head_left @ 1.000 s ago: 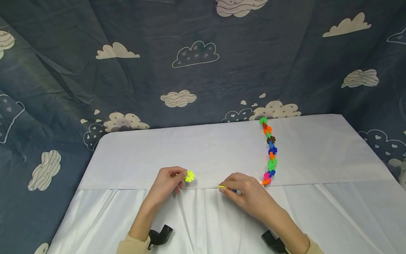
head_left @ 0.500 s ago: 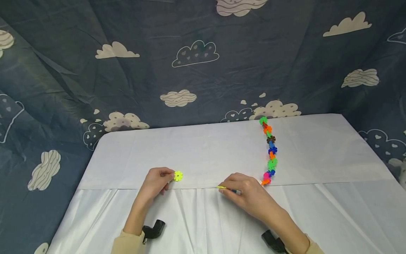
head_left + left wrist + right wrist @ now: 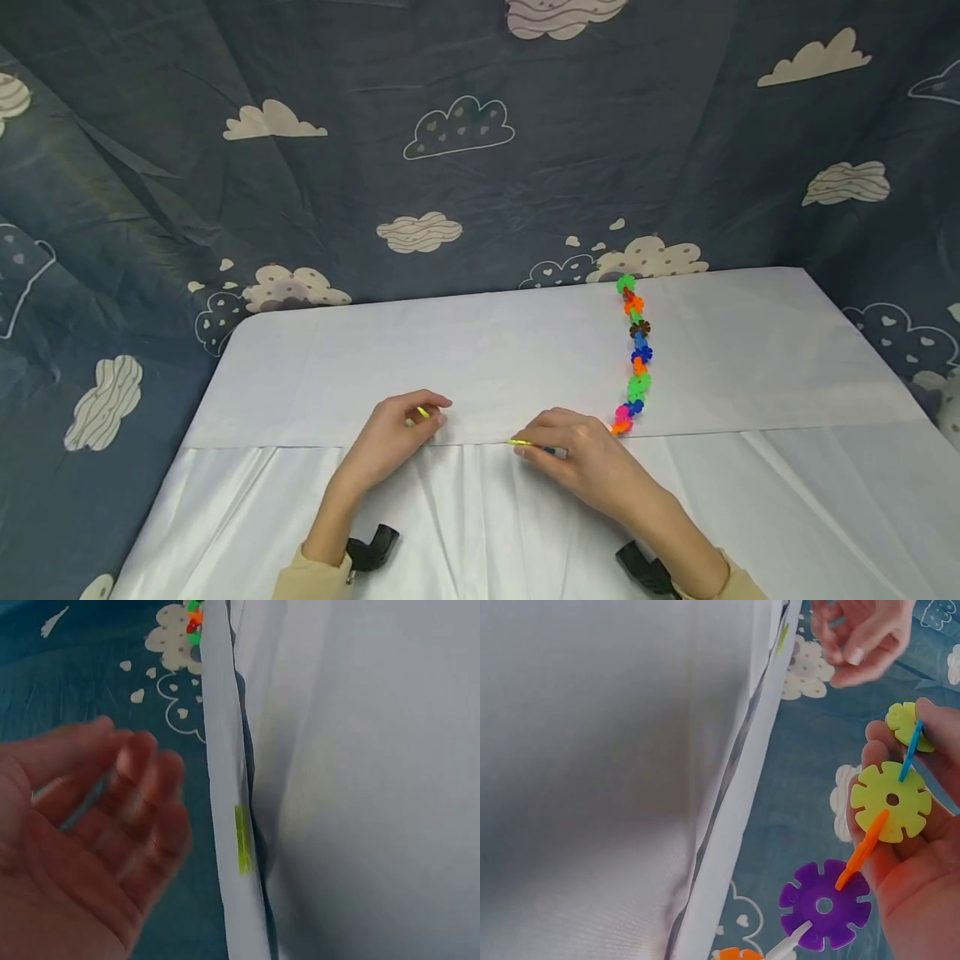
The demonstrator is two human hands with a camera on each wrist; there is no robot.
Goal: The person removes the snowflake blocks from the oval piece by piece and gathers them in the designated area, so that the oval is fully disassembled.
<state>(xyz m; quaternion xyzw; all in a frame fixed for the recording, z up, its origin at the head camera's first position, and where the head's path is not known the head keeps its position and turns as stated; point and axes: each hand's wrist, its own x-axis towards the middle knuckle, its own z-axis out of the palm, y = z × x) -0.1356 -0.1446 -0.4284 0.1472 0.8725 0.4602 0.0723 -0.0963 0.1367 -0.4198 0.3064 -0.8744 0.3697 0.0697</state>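
My left hand (image 3: 401, 433) has let go of a yellow notched disc (image 3: 242, 840), which lies on the table near its edge. The fingers are loosely bent, with a gap to the disc in the left wrist view; in the head view the disc shows partly behind them. My right hand (image 3: 581, 454) pinches a yellow notched disc (image 3: 904, 724) between thumb and finger. From it runs a chain of interlocked discs: blue edge-on, yellow (image 3: 892, 801), orange, purple (image 3: 825, 906), then white and orange. The chain (image 3: 640, 356) extends up the white table on the right.
The white cloth-covered table (image 3: 450, 358) has a fold line across it near the hands. A dark curtain (image 3: 465, 192) with cloud prints stands behind it. Black wrist mounts (image 3: 372, 548) sit on both forearms.
My left hand carries the yellow disc leftward, then sets it down and lets go, moving slightly right. My right hand stays nearly still. The far part of the chain shifts slightly.
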